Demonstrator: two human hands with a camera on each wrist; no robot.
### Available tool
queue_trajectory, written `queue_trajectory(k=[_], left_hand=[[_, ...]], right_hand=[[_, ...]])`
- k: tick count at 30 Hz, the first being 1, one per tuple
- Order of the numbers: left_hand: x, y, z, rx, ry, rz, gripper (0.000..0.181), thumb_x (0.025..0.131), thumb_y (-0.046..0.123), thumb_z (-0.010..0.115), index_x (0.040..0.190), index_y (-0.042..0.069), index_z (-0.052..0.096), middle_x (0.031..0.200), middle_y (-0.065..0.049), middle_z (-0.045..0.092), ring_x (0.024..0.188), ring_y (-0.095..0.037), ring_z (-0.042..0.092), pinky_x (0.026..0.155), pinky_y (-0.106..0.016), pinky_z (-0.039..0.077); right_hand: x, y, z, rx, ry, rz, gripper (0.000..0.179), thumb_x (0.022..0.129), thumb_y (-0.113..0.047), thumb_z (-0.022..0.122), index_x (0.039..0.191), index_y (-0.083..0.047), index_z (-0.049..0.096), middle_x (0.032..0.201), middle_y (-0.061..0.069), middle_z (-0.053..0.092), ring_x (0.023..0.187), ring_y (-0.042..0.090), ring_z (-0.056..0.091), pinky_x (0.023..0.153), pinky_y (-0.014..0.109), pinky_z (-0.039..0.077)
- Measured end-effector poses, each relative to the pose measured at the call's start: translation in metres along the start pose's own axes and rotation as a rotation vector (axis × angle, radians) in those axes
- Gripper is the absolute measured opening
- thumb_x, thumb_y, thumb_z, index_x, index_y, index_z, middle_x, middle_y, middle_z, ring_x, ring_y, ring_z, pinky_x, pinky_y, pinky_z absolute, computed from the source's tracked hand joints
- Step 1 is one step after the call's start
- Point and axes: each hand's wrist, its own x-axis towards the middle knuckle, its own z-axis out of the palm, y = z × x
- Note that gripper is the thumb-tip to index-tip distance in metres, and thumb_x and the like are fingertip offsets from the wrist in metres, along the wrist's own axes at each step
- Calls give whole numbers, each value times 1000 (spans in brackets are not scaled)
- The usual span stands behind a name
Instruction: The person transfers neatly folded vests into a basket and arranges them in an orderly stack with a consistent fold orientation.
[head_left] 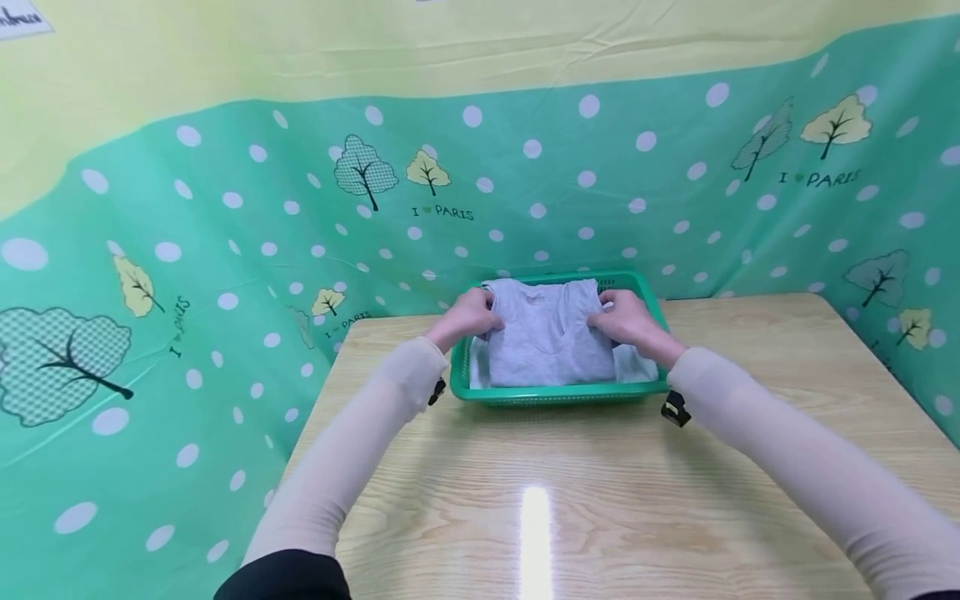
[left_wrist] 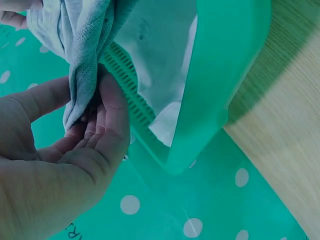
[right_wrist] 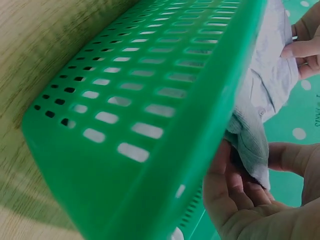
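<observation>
A folded light grey shirt (head_left: 551, 342) with its neckline facing up is held over the green basket (head_left: 562, 392), its lower edge by the basket's front rim. My left hand (head_left: 474, 313) pinches the shirt's left side; in the left wrist view the thumb and curled fingers (left_wrist: 112, 107) close on the bunched cloth (left_wrist: 85, 65). On the opposite side my right hand (head_left: 626, 317) pinches the shirt the same way, and the right wrist view shows its fingers under the fabric (right_wrist: 252, 140). White cloth (head_left: 633, 365) lies in the basket beneath the shirt.
The basket stands at the back of a wooden table (head_left: 600, 500), against a green dotted curtain (head_left: 525, 200). A black wrist strap (head_left: 676, 408) shows below the right forearm. Curtain also hangs along the table's left and right sides.
</observation>
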Motion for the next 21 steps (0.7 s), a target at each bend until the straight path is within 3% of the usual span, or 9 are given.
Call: queue_trajectory(k=[3,6,13,21], left_hand=[[5,0,3,-22,-13,-18,19,95,3,73,90,2,55,94,-16,60,76,-24,63,82,-48,61],[7,0,5,-20,-25,-33,21,94,2,74,90,3,53,93,-15,59,75,-25,64,80,-47,62],[13,-2,7,64,-54,-20,25,94,1,74,92,3,49,90,-14,55,76,-24,63,75,-42,62],[21,-3,10,73,-52,-50,21,93,-1,74,93,2,53,92,-14,54,80,-26,62,75,-42,62]], right_hand=[[1,1,-2,-19,-15,-1,29,101,-12,60,124,6,56,80,7,58,70,18,61,72,40,61],[2,2,-4,-40,-24,0,31,101,-11,61,125,7,56,93,13,59,74,20,61,72,43,62],[5,5,-6,-75,-35,13,35,100,-9,60,129,9,54,89,11,46,72,20,53,73,47,63],[7,9,-5,-74,-74,44,33,101,-9,59,127,10,54,89,11,47,75,23,55,74,48,63]])
